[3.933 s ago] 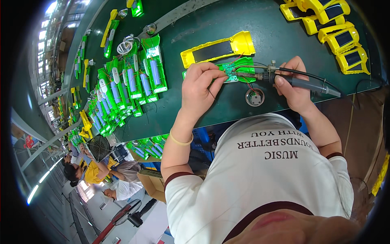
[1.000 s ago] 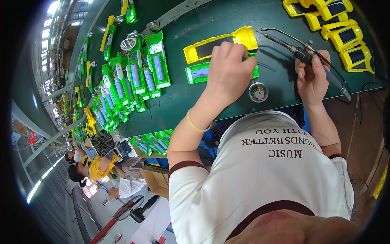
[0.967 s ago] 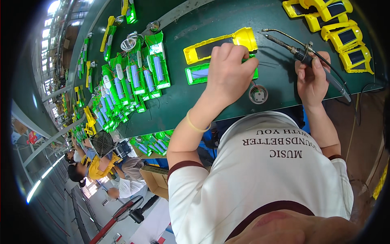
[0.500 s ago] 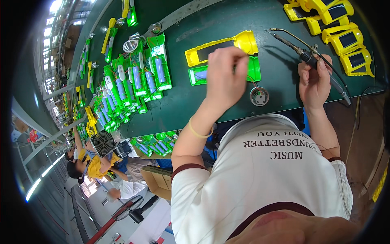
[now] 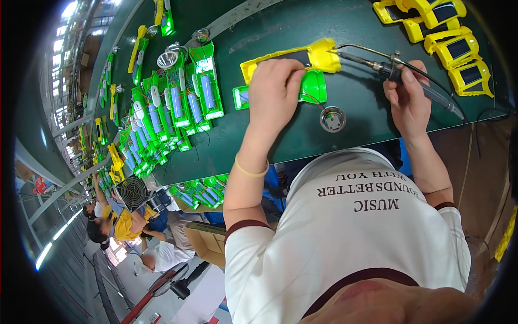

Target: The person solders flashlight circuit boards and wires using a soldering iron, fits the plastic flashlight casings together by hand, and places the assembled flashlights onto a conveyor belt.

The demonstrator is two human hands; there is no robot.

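The green desk spreads in front of me, and on its left side a crowded group of green flashlight housings with blue battery cells lies fanned out. At the far right corner sit several yellow flashlight shells with dark panels. Ahead of me lies a single yellow shell, partly behind my left fingers. Those fingers bend down over one green housing, which lies on the desk just on my side of that shell; I cannot tell whether they grip anything. My right fingers are wrapped around a soldering iron, raised and slanting, its tip near the yellow shell's right end. Near the housing's right end rests a round metal lamp cup, joined to it by thin red wires.
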